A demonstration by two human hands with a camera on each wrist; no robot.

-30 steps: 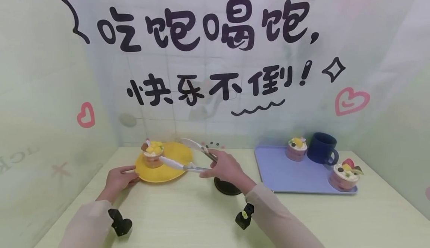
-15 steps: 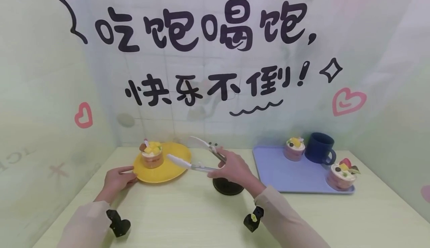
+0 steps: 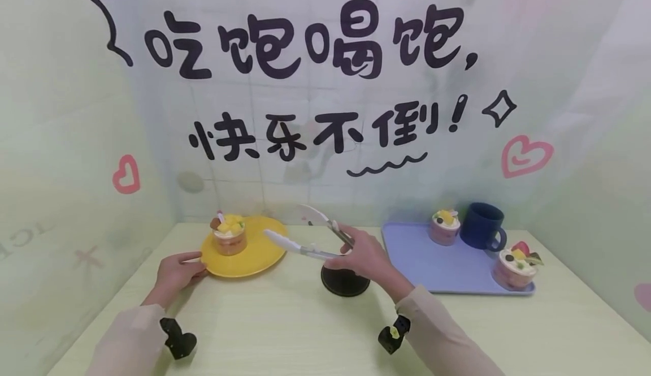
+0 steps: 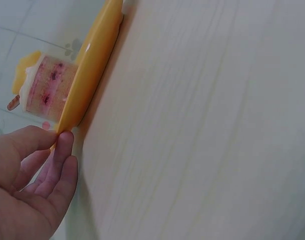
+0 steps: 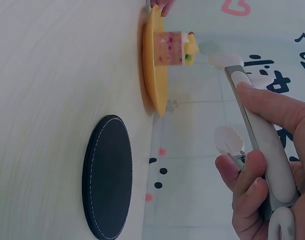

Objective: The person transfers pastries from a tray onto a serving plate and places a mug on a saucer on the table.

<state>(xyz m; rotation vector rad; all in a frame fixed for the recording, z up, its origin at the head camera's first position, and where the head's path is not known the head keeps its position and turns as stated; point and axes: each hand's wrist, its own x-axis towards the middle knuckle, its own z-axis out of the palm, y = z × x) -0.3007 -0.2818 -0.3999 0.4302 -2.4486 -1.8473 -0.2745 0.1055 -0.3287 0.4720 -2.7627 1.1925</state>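
Note:
My left hand pinches the near-left rim of a yellow oval plate between thumb and fingers; the left wrist view shows the rim in that pinch. On the plate stands a clear dessert cup with layered pink cake, cream and yellow fruit. To the right of the plate, my right hand holds a pair of tongs with white tips above the table. In the right wrist view the arms of the tongs are spread, with nothing between their tips.
Below the right hand lies a round black coaster with stitched edging. At the right, a lavender tray bears a dark blue mug, one dessert cup at the back and another dessert cup at its front right corner. Walls stand behind and beside the table.
My right hand has drawn the tongs rightward, away from the dessert cup on the plate. My left hand keeps its hold on the rim, and the plate stays in place.

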